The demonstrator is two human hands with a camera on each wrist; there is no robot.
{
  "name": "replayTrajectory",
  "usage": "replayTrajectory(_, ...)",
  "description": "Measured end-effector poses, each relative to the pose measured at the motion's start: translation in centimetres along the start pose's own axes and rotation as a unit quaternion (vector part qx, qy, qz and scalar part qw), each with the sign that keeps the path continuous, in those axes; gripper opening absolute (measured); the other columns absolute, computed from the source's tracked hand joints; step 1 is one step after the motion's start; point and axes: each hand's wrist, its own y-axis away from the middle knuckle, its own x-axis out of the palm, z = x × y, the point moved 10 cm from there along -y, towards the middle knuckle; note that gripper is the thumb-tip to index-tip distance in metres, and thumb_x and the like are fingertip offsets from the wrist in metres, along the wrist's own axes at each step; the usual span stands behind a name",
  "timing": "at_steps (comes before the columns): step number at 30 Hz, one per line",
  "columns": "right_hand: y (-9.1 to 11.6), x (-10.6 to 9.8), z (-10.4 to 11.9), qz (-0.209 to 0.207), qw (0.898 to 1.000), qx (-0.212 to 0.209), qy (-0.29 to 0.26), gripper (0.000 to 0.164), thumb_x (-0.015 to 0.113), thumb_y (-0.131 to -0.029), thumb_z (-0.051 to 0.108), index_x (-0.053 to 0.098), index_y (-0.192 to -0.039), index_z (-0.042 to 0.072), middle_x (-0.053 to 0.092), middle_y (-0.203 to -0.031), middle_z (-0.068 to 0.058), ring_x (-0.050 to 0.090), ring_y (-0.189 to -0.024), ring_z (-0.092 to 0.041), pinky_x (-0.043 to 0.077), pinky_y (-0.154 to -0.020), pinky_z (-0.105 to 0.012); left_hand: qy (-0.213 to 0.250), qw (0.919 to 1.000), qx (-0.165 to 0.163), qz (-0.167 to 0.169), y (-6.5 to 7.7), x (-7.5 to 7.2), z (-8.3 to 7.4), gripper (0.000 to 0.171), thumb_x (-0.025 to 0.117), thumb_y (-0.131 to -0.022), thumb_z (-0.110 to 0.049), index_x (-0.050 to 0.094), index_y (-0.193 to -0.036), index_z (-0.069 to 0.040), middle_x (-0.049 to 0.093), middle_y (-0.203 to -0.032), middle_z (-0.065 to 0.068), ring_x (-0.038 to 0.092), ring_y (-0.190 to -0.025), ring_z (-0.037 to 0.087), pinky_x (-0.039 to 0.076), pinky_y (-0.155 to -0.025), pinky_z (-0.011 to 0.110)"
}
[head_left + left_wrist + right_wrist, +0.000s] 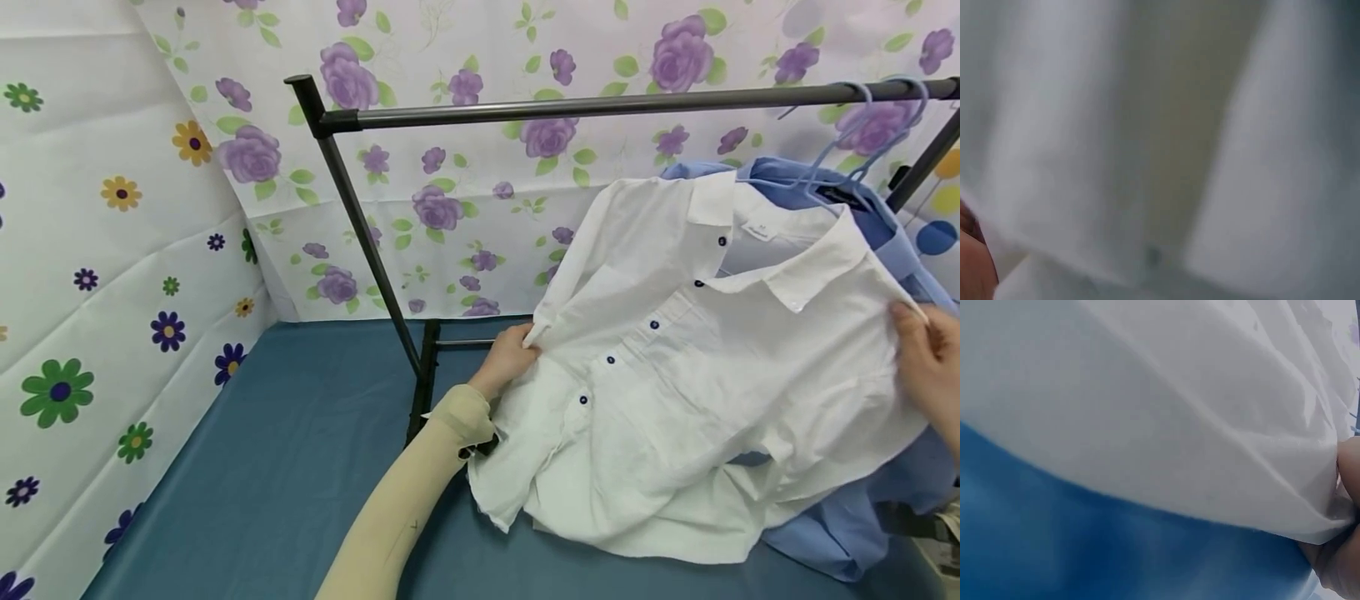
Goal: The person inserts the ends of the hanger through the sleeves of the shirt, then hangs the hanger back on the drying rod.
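A white button-up shirt with dark buttons is spread out below the rail, its collar up near two light blue hangers. My left hand pinches the shirt's sleeve on the left side. On the other side my right hand pinches the white cloth near the shoulder, thumb and fingers together. Behind it hangs a blue shirt, mostly hidden by the white one. White cloth fills the left wrist view, blurred. The right wrist view has white fabric drawn toward my fingers.
A black garment rack's rail runs across the top, with a slanted post on the left. The table is covered in dark teal cloth. Flower-printed sheets stand behind and at the left.
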Motion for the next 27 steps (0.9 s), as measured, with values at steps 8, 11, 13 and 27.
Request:
replayTrajectory(8, 0.6, 0.0, 0.9, 0.007, 0.999, -0.001, 0.043, 0.044, 0.055, -0.105, 0.02, 0.046, -0.062, 0.025, 0.034, -0.046, 0.014, 0.028, -0.04, 0.0, 0.02, -0.038, -0.02, -0.014, 0.9954, 0.035, -0.088, -2.9, -4.5, -2.3, 0.043, 0.054, -0.092, 0.006, 0.066, -0.132, -0.006, 0.067, -0.128, 0.013, 0.062, -0.117, 0.027, 0.048, -0.099, 0.042)
replayTrajectory(11, 0.9, 0.0, 1.5, 0.006, 0.998, -0.009, 0.059, 0.042, 0.056, -0.104, 0.02, 0.047, -0.064, 0.027, 0.034, -0.047, 0.015, 0.028, -0.042, 0.001, 0.02, -0.039, -0.02, -0.025, 0.991, 0.054, -0.12, -4.1, -6.7, -3.8, 0.044, 0.055, -0.093, 0.007, 0.064, -0.134, -0.005, 0.065, -0.131, 0.015, 0.061, -0.121, 0.029, 0.048, -0.101, 0.041)
replayTrajectory(13, 1.1, 0.1, 2.1, 0.006, 0.997, -0.025, 0.074, 0.039, 0.057, -0.104, 0.02, 0.048, -0.068, 0.032, 0.034, -0.048, 0.017, 0.029, -0.045, 0.003, 0.02, -0.04, -0.019, -0.038, 0.9859, 0.066, -0.149, -4.8, -8.2, -4.7, 0.042, 0.056, -0.093, 0.007, 0.065, -0.132, -0.004, 0.067, -0.128, 0.016, 0.062, -0.12, 0.03, 0.048, -0.101, 0.039)
replayTrajectory(27, 2.0, 0.9, 3.0, 0.002, 0.995, -0.024, 0.095, 0.023, 0.055, -0.104, 0.017, 0.061, -0.082, 0.017, 0.039, -0.059, 0.03, 0.034, -0.054, 0.008, 0.026, -0.048, -0.012, -0.052, 0.9804, 0.017, -0.189, -7.8, -7.0, -3.4, 0.043, 0.063, -0.091, 0.002, 0.065, -0.133, -0.006, 0.069, -0.124, 0.014, 0.065, -0.115, 0.029, 0.048, -0.1, 0.037)
